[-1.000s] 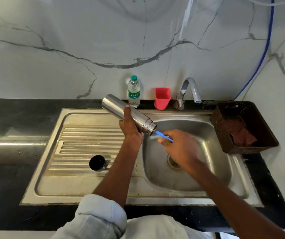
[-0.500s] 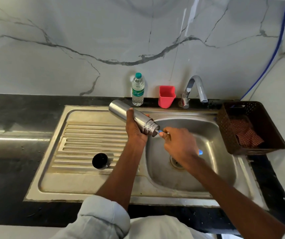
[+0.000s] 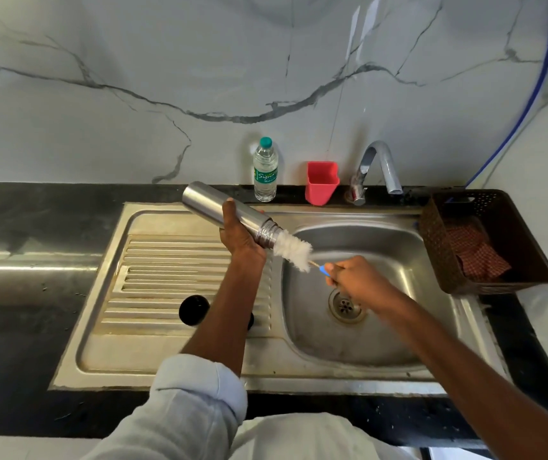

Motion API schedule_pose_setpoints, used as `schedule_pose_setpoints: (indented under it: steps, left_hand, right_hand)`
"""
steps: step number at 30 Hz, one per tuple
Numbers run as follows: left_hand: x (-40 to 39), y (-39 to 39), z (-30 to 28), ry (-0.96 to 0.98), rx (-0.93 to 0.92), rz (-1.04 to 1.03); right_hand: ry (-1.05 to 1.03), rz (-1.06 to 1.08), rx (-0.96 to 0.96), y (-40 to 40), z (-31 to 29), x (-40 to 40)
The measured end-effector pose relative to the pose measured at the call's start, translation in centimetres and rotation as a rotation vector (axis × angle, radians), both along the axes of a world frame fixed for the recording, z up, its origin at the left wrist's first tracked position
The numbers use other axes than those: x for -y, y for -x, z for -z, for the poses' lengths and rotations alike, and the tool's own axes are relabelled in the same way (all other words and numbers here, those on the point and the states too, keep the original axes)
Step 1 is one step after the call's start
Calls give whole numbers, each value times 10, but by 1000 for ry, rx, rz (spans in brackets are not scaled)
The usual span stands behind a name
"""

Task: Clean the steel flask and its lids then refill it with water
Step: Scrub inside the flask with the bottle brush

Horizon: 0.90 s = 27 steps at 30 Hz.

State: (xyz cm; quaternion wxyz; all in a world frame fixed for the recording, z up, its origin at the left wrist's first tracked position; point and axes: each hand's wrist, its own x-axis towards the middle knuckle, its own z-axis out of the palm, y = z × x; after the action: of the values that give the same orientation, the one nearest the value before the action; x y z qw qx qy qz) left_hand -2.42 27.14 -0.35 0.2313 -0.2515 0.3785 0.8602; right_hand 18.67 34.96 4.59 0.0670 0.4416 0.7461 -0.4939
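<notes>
My left hand (image 3: 239, 235) grips the steel flask (image 3: 206, 202) around its middle, tilted with its open threaded mouth pointing down-right over the sink basin (image 3: 398, 247). My right hand (image 3: 357, 282) holds the blue handle of a bottle brush (image 3: 294, 250). The white bristles stick mostly out of the flask's mouth, with the tip still at the opening. A black lid (image 3: 193, 309) lies on the ribbed drainboard (image 3: 166, 270). A second dark lid (image 3: 250, 321) peeks out from behind my left forearm.
A plastic water bottle (image 3: 265, 171), a red cup (image 3: 321, 182) and the tap (image 3: 380, 167) stand along the back ledge. A brown basket (image 3: 505, 214) with a checked cloth sits to the right of the basin. Black counter (image 3: 33, 214) surrounds the sink.
My right hand has pulled the brush back out of the flask toward the lower right, exposing the white bristles that were inside before. The flask stays tilted in my left hand.
</notes>
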Motion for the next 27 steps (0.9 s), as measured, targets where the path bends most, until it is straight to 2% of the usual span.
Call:
schedule_pose_setpoints:
  steps: [4,5,7,9,11,13,15,17,18,19,21,25,27]
  left_hand:
    - [-11,-30,9,-31,-16,128]
    - [-12,-34,10,-41,-20,138]
    - [-10,-31,8,-33,-16,144]
    - [-4,-20,3,-6,-19,132]
    - [3,-8,2,0,-22,73]
    - [7,-1,1,-6,-8,5]
    - [7,-2,0,-1,19,-35]
    - [2,-9,3,6,53,-67]
    - [-1,-13,4,10,65,-81]
    - [-4,-17,6,11,68,-88]
    - [-9,-26,8,9,55,-75]
    - [-13,-30,9,21,-11,10]
    - [-9,-21,6,25,-28,42]
  right_hand:
    - [733,134,12,27,-9,0]
    - [821,141,6,29,-8,-3]
    - [841,118,0,23,-5,-9]
    - [770,85,-8,3,-6,-11]
    - [562,44,-52,-21,-10,-7]
    - [244,10,-151,-35,-9,0]
    - [-209,-101,-192,-40,0,6]
    - [-636,-211,-14,-34,11,11]
    - [-748,-204,47,-26,13,12]
    - [-797,-197,55,-18,13,12]
    - [-745,-172,48,-1,14,11]
    - [-407,-84,42,14,17,10]
    - [-326,-68,29,7,19,4]
